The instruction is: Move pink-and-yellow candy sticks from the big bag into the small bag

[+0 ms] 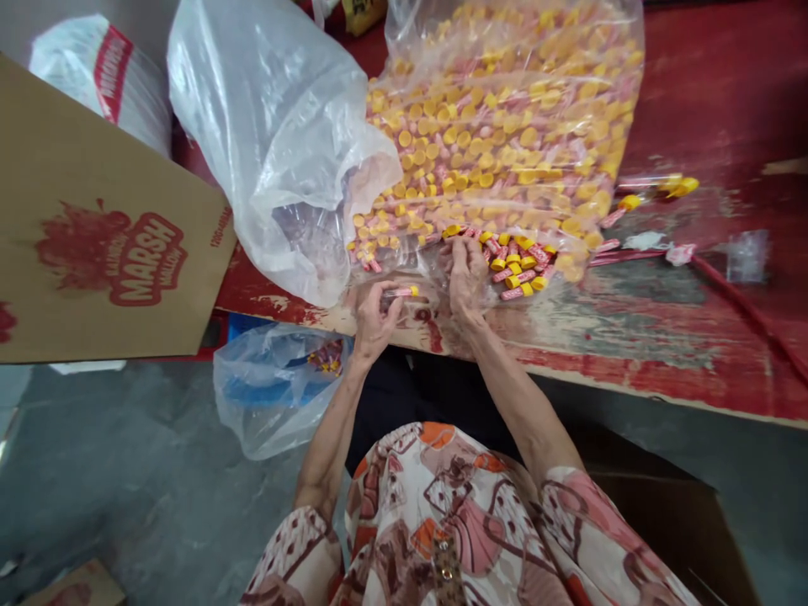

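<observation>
Near the front edge of the red table, my left hand (377,318) pinches a small clear tube with a yellow cap (405,292). To its right, my right hand (465,273) is at the mouth of a big clear bag (505,126) full of yellow-capped pink pieces. Its fingers are bent over the pieces, and what they hold, if anything, is hidden. Loose pink-and-white pieces with yellow caps (521,265) lie beside that hand. A translucent bag (271,143) with its opening toward my left hand lies left of the big bag.
A cardboard box (114,219) stands at the left, with a white sack (104,80) behind it. Below the table edge, a plastic-lined blue container (271,383) holds some capped pieces. Scattered capped pieces (629,203), a red strap (745,303) and plastic scraps lie on the right.
</observation>
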Tool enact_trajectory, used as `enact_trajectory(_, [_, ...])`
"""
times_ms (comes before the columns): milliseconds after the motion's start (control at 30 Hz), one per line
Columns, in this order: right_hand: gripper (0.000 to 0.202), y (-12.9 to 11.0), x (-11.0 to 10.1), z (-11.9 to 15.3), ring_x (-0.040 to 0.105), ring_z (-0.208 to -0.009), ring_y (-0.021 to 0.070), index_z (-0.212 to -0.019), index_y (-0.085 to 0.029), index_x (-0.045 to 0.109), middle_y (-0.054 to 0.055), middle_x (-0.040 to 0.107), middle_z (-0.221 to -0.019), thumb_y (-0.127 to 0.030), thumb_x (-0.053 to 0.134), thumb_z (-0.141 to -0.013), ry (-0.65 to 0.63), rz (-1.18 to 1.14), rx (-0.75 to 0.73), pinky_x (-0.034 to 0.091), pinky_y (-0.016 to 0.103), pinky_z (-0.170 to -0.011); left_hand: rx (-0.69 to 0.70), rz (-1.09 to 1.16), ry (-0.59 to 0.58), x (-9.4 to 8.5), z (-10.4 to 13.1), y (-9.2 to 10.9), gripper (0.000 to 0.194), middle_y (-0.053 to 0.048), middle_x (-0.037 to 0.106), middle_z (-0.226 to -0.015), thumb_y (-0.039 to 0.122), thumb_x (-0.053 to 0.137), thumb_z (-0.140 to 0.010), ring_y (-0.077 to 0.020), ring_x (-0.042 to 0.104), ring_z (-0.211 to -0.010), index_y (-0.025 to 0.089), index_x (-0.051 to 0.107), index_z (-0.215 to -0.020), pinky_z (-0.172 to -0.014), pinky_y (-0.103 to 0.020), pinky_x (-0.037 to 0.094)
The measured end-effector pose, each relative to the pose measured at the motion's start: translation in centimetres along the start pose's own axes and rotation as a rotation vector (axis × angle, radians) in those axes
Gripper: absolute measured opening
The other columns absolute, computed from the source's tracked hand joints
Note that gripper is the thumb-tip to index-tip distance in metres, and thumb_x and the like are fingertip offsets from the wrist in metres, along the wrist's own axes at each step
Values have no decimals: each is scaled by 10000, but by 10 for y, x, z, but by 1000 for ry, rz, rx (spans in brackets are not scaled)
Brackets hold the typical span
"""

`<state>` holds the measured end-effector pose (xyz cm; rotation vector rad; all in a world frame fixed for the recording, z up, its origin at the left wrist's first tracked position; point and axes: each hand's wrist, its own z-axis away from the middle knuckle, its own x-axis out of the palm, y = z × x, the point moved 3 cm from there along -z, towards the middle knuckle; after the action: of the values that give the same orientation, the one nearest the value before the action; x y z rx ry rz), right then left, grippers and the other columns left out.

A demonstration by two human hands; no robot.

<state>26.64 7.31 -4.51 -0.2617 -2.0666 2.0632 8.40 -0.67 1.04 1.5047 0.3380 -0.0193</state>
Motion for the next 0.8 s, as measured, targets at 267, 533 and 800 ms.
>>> enact_trajectory(267, [309,0,-2,2,719,-1068,277,-1131,-255,681,109,770,-1127,-469,459,-1114,9,202,-132,603,474,-1086,299,-653,-135,11,-17,-1,106,-78,700,-1092,132,724,-984,-227,647,-912,222,673,-1005,-766,-279,473])
enact_trajectory(533, [486,1,1,-1,627,-1490,328,-1454,-235,721,188,674,-1539,-192,394,-1097,-83,524,-370,540,550,-1279,338,-469,-30,-3,-13,-8,147,-43,699,-972,105,710,-939,-211,681,-897,240,653,-954,-896,-303,539])
enact_trajectory(800, [566,-2,10,8,715,-1282,354,-1579,-189,709,205,759,-1431,-160,440,-1083,-198,914,-466,608,529,-1147,-120,-730,473,-155,92,-61,73,-49,756,-975,265,630,-997,-245,739,-885,257,659,-1064,-882,-369,632])
